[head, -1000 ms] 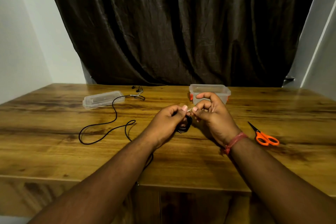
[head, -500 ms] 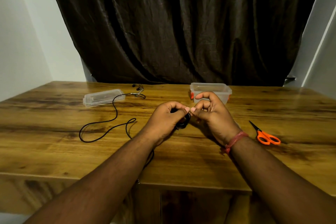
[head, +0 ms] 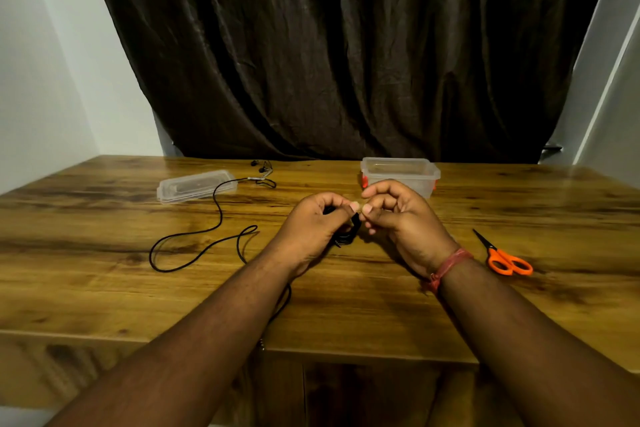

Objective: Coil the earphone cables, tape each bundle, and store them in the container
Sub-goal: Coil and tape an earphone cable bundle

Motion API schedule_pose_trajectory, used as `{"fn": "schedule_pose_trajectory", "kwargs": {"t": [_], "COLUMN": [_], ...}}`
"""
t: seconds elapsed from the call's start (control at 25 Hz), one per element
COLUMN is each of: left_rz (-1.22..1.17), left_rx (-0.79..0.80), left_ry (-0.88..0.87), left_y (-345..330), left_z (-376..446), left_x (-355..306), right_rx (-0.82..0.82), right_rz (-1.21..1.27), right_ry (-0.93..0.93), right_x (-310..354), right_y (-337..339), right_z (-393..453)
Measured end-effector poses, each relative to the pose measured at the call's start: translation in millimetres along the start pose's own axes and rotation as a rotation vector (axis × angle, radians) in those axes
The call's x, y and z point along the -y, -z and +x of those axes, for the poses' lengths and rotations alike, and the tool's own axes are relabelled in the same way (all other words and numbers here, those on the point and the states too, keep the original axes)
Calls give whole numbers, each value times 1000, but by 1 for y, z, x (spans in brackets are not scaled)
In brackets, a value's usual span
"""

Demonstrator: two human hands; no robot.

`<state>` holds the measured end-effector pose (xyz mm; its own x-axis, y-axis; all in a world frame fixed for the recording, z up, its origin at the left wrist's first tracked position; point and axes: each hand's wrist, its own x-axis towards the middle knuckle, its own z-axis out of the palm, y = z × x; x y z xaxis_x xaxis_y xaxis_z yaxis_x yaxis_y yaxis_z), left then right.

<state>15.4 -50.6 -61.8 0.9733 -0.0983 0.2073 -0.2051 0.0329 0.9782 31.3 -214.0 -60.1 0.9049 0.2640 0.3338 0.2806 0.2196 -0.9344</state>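
Both hands mid-counter (head: pixel 346 305). Left hand (head: pixel 313 229) curled round a black coiled bundle (head: pixel 348 234), grip closed on it just above the wood. Right hand (head: pixel 398 215) pinching something tiny at the bundle's top, possibly tape, too small to tell. Second earphone cable (head: pixel 207 229) lying loose to the left. Clear container (head: pixel 400 175) open behind the hands, lid (head: pixel 195 185) far left, orange scissors (head: pixel 502 256) to the right.

Black cable (head: pixel 194 236); orange scissors (head: pixel 507 262); dark brown curtain (head: pixel 346 45).
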Motion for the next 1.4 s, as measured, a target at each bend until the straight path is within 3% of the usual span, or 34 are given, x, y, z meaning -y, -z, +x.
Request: {"fn": "schedule_pose_trajectory", "kwargs": {"t": [0.48, 1.04, 1.24, 1.4], "left_rz": [293, 252, 196, 200], "left_rx": [-103, -115, -152, -142], "left_ry": [-105, -49, -60, -65], "left_y": [3, 2, -1, -2], "left_z": [-2, 0, 0, -3], "left_x": [0, -1, -4, -6], "right_rx": [-59, -95, -95, -166], "right_rz": [-31, -132, -27, -255], "right_ry": [-131, -50, -13, 61], "right_x": [7, 7, 13, 6], "right_y": [3, -3, -1, 0], "right_z": [-2, -4, -5, -1]}}
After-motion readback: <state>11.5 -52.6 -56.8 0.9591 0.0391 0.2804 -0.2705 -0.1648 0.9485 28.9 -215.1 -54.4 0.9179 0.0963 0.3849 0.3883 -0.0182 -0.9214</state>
